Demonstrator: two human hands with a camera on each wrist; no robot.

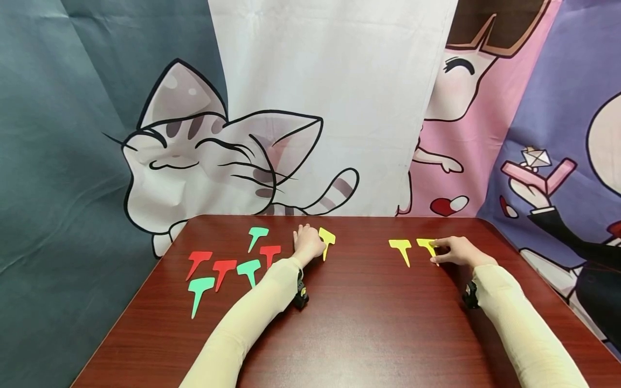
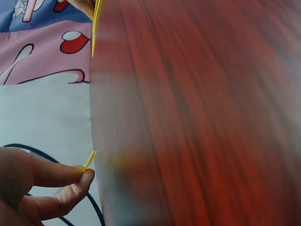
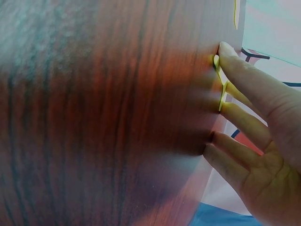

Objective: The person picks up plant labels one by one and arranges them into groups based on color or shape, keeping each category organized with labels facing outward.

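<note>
Pinching one yellow tag (image 1: 328,237) at the bench's (image 1: 368,334) twelve o'clock (left grip (image 1: 308,241)) and another tag (image 1: 425,243) at two (right grip (image 1: 455,251)) calls for light pressure.

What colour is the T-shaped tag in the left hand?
Yellow; the tag shows best in the head view.

Left sleeve (image 1: 245,326): long, pale cream fabric, creased along its length. Right sleeve (image 1: 519,320): matching cream fabric, close-fitting, likewise reaching the wrist. Left wrist module (image 1: 301,296): compact, black (a small yellowish mark (image 1: 303,291) shows on it). Right wrist module (image 1: 470,295): compact, black. Fingers (image 3: 247,123): bare.
</note>
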